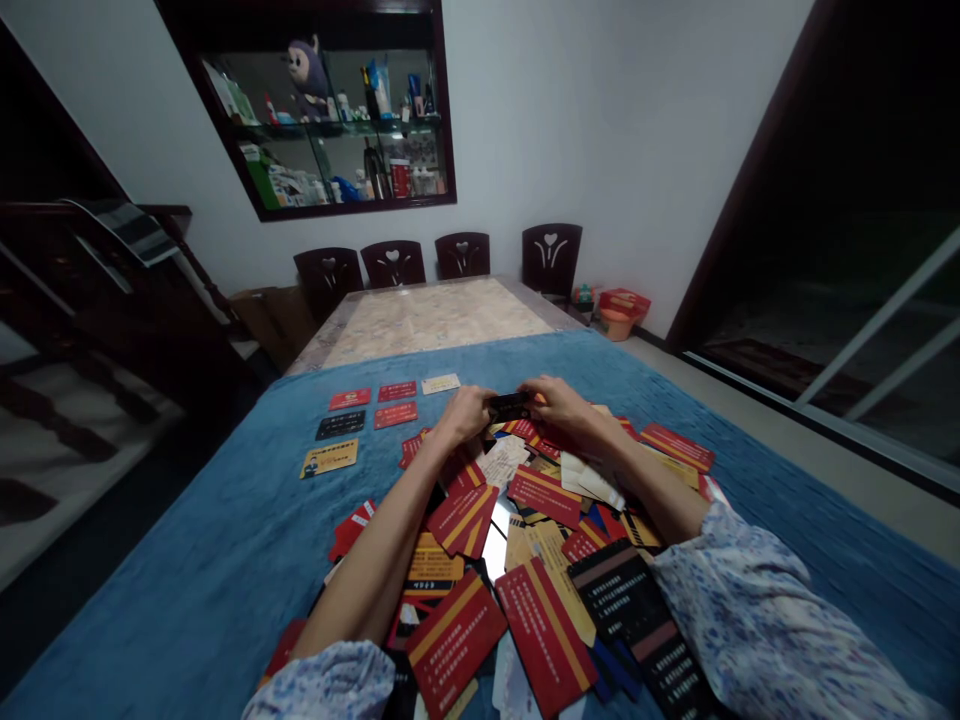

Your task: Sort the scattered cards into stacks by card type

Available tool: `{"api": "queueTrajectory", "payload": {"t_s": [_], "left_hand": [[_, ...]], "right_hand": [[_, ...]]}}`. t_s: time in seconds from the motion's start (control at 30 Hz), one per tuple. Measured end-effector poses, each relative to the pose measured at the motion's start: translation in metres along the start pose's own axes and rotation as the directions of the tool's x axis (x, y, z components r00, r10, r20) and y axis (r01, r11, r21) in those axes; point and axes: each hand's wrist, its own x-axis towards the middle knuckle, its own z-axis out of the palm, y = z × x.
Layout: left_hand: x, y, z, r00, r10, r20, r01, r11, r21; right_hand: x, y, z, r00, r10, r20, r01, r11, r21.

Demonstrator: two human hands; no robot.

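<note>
Mixed cards (544, 640) heaped nearest, on blue cloth (195, 560).
Holds a black card (510, 405), perhaps several in dim light, above their far side, with left hand (466, 412) and right hand (559, 404) pinched closed on opposite ends.

You are holding a black card (510, 407) between your left hand (466, 412) and right hand (559, 404), above a heap of mixed cards (544, 495). Six separate cards (395, 415) are lying leftward on a blue cloth (202, 560), which is covering the near part of the table (450, 312).

Two hands (466, 412), six laid-out cards (397, 390) — three red, one plush toy (309, 80), four chairs (411, 262)
</note>
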Motion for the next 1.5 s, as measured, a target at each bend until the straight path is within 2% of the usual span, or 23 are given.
{"api": "queueTrajectory", "payload": {"t_s": [0.3, 0.57, 0.73, 0.9, 1.07, 1.2, 1.33, 1.5], "left_hand": [[0.0, 0.004, 0.001, 0.999, -0.038, -0.016, 0.04, 0.995, 0.089], [-0.001, 0.005, 0.001, 0.998, -0.061, -0.015, 0.063, 0.993, 0.103], [-0.002, 0.01, -0.001, 0.996, -0.082, -0.032, 0.083, 0.995, 0.05], [0.0, 0.009, 0.001, 0.99, -0.099, -0.096, 0.101, 0.995, 0.009], [0.004, 0.006, 0.005, 0.983, -0.108, -0.148, 0.098, 0.993, -0.071], [0.006, 0.005, 0.007, 0.988, -0.076, -0.132, 0.058, 0.989, -0.139], [0.005, 0.003, 0.008, 0.993, -0.038, -0.111, 0.015, 0.979, -0.203], [0.002, 0.006, 0.004, 0.988, -0.071, -0.14, 0.049, 0.986, -0.156]], "right_hand": [[0.002, 0.011, 0.012, 0.999, 0.036, 0.003, -0.036, 0.999, -0.035], [0.002, 0.011, 0.009, 0.997, 0.06, 0.045, -0.058, 0.997, -0.041], [0.0, 0.008, 0.005, 0.996, 0.05, 0.077, -0.063, 0.982, 0.179], [-0.002, 0.006, 0.004, 0.995, 0.099, 0.033, -0.104, 0.899, 0.425], [0.0, -0.001, 0.002, 0.984, 0.178, -0.006, -0.142, 0.803, 0.579], [0.002, -0.006, -0.004, 0.98, 0.18, -0.087, -0.08, 0.752, 0.654], [0.004, -0.01, -0.005, 0.975, 0.136, -0.178, 0.004, 0.786, 0.619], [0.004, -0.009, 0.002, 0.958, 0.1, -0.269, 0.013, 0.921, 0.388]]}}
